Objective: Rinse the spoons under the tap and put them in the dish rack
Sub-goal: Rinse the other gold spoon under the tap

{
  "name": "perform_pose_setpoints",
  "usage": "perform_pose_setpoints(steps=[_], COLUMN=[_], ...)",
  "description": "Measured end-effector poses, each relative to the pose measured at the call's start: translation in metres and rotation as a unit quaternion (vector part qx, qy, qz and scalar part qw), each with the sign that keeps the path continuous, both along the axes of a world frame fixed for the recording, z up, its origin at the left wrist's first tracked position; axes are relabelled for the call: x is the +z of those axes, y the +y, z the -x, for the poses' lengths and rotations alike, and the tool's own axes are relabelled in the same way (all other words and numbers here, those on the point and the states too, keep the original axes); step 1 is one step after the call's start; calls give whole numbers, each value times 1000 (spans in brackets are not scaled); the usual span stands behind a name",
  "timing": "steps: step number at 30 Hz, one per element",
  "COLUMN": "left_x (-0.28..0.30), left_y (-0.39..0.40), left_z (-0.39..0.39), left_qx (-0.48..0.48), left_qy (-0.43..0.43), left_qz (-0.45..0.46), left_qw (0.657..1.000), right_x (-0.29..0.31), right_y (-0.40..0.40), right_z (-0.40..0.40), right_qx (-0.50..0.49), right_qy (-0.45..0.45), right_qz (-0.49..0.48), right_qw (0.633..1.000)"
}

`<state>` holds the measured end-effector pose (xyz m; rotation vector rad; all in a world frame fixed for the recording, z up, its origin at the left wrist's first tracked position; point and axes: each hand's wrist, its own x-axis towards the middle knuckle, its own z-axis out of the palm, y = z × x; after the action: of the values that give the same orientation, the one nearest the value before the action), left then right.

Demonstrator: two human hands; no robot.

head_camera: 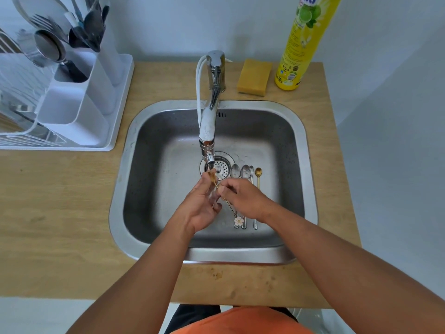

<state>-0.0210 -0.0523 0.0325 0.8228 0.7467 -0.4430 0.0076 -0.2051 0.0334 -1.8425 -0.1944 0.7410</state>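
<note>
Under tap spout point(210, 150), over sink point(310, 165) drain: right hand point(243, 198) pinches thin handle of gold spoon point(230, 206), flower charm at near end; left hand point(204, 203) cups bowl end, fingers loosely curled around it; rinse step in hand, judged; four spoons point(245, 174) lie side by side on sink floor, right of drain, unrinsed by look; next move calls for carry far left to dish rack point(79, 112), drop spoon in cutlery cup, return for next spoon.
</note>
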Motion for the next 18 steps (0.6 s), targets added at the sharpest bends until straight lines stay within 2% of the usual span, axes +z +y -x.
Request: perform_pose_setpoints(steps=[5, 11, 18], left_x=[1, 4, 2], left_y=[-8, 0, 2], left_z=[-6, -4, 5], left_qx=[20, -17, -39], left_qy=[25, 12, 10], left_qz=[-6, 4, 5], left_qw=[999, 1000, 999], right_x=[3, 1, -2], right_y=[0, -9, -7], right_z=[2, 2, 2], right_qx=[-14, -41, -21], right_qy=[11, 107, 106], right_qz=[-24, -85, -75], right_qw=[1000, 990, 991])
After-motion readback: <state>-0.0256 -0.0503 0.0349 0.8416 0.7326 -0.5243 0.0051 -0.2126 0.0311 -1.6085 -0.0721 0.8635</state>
